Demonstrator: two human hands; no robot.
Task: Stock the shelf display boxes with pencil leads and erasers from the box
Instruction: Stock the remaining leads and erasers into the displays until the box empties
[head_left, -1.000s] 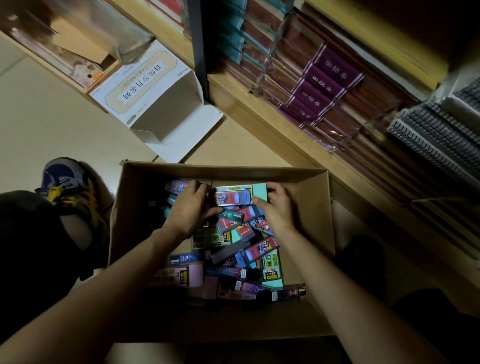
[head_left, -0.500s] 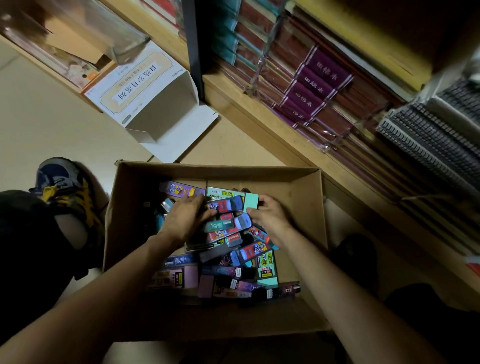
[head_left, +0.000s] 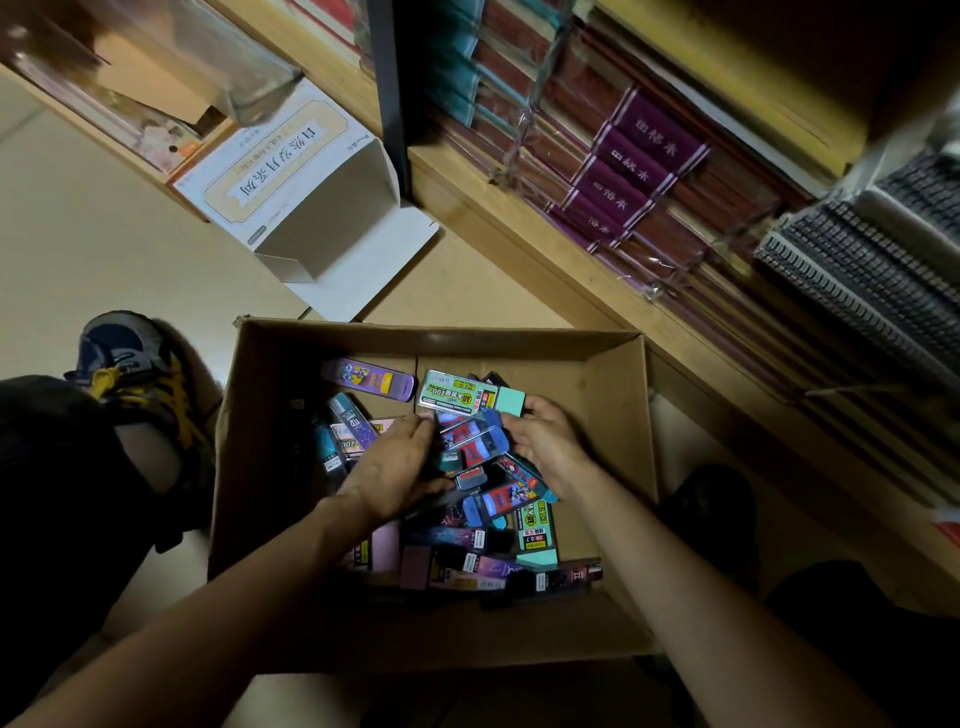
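Both forearms reach down into the cardboard box (head_left: 436, 340); left hand (head_left: 395, 467) and right hand (head_left: 545, 447), fingers curled, pinch a small stack of blue lead cases (head_left: 472, 436) from opposite ends, over the loose pile; the adjacent green-white case (head_left: 457, 395) reads "200"; the purple case (head_left: 369, 379) reads "100".

The cardboard box (head_left: 597, 364) stands open above, its walls ringing the heaped packets (head_left: 491, 506), the shelf (head_left: 545, 260) close beside it
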